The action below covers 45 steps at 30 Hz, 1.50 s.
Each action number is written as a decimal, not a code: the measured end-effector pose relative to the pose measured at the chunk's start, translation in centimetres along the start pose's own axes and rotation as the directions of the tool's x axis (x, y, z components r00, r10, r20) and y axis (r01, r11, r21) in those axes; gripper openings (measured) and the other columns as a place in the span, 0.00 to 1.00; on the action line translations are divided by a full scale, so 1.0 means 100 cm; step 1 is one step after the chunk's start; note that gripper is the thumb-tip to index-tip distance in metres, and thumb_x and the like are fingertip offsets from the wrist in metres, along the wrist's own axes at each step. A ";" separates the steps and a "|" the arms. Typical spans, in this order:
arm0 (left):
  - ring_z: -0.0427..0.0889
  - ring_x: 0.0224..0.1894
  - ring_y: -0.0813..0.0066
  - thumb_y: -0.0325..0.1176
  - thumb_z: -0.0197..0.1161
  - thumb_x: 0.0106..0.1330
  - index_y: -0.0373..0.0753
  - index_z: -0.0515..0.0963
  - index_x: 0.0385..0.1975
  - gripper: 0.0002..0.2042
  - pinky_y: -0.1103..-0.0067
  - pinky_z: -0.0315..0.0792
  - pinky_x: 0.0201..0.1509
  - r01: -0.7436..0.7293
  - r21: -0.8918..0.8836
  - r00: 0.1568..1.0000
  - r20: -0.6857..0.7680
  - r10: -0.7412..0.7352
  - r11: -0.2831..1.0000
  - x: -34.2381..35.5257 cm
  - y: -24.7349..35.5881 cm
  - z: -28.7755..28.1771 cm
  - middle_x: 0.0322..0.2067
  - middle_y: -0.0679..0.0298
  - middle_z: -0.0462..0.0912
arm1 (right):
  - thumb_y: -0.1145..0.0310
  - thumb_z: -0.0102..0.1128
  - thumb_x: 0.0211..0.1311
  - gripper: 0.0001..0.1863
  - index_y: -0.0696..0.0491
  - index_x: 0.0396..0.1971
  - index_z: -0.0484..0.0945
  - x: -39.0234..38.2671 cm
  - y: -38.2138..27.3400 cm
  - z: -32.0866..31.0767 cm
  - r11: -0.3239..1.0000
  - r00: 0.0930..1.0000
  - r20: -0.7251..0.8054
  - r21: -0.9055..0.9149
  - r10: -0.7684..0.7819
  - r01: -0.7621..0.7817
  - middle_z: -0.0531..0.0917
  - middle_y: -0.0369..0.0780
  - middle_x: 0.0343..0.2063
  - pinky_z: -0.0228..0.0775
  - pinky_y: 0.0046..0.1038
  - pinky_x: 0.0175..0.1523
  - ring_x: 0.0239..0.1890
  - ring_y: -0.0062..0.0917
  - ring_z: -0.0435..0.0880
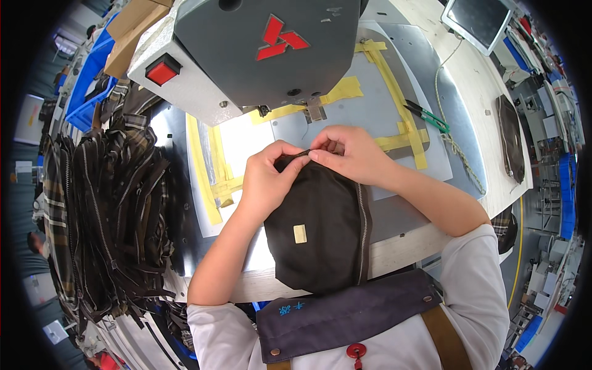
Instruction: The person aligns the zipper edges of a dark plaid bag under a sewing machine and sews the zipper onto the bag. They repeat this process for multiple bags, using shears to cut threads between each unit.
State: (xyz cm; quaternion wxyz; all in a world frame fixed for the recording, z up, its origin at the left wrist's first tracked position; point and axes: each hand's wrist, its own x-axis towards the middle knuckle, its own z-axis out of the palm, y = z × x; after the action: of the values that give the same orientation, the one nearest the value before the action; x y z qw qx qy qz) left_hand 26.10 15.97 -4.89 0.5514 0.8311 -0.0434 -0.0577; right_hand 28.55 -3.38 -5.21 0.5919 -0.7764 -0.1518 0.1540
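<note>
Both my hands pinch the far edge of a dark brown fabric piece [314,228], which hangs toward me over the table's front edge. A metal zipper [362,216] runs down its right side, and a small pale yellow patch [300,234] sits near its middle. My left hand [271,176] grips the edge between thumb and fingers. Close beside it, my right hand [351,154] pinches the same edge, its other fingers curled. Just beyond my hands is the presser foot [316,112] of a grey sewing machine [265,55], with a thin thread trailing below it.
Left of the machine lies a heap of dark and plaid zippered pieces [111,216]. Yellow tape [394,92] marks the work plate. Green-handled snips [431,117] rest at the right, near a twisted cord [459,154]. A screen [478,21] stands far right, a blue bin [92,105] far left.
</note>
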 end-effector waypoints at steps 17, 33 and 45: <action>0.76 0.30 0.87 0.26 0.67 0.60 0.34 0.78 0.33 0.05 0.86 0.71 0.36 -0.090 -0.022 0.996 -0.029 0.089 0.996 0.002 -0.013 0.001 0.28 0.70 0.82 | 0.68 0.65 0.56 0.10 0.60 0.33 0.81 0.001 0.000 -0.010 0.989 0.999 0.032 -0.149 0.021 -0.016 0.82 0.42 0.28 0.74 0.26 0.38 0.30 0.24 0.81; 0.77 0.31 0.85 0.28 0.67 0.61 0.33 0.78 0.34 0.07 0.85 0.71 0.38 -0.008 -0.004 0.999 -0.039 0.007 1.000 0.024 -0.014 0.000 0.28 0.68 0.82 | 0.67 0.66 0.57 0.10 0.58 0.32 0.82 0.011 0.015 -0.023 0.945 0.986 -0.105 -0.315 -0.130 0.091 0.81 0.38 0.28 0.70 0.26 0.35 0.29 0.23 0.80; 0.80 0.27 0.72 0.33 0.68 0.54 0.33 0.80 0.28 0.09 0.78 0.71 0.36 -0.065 0.386 0.993 -0.065 0.098 0.920 0.053 -0.010 0.012 0.24 0.61 0.81 | 0.66 0.62 0.50 0.11 0.54 0.33 0.77 0.037 0.002 -0.030 0.868 0.989 -0.138 -0.484 0.050 -0.111 0.83 0.41 0.28 0.74 0.33 0.41 0.34 0.34 0.83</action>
State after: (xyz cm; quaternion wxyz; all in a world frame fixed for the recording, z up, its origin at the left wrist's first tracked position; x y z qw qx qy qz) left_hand 31.22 14.54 -6.55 0.3814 0.9220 -0.0654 0.0094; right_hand 33.20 -4.50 -4.87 0.3768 -0.9147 -0.1171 0.0875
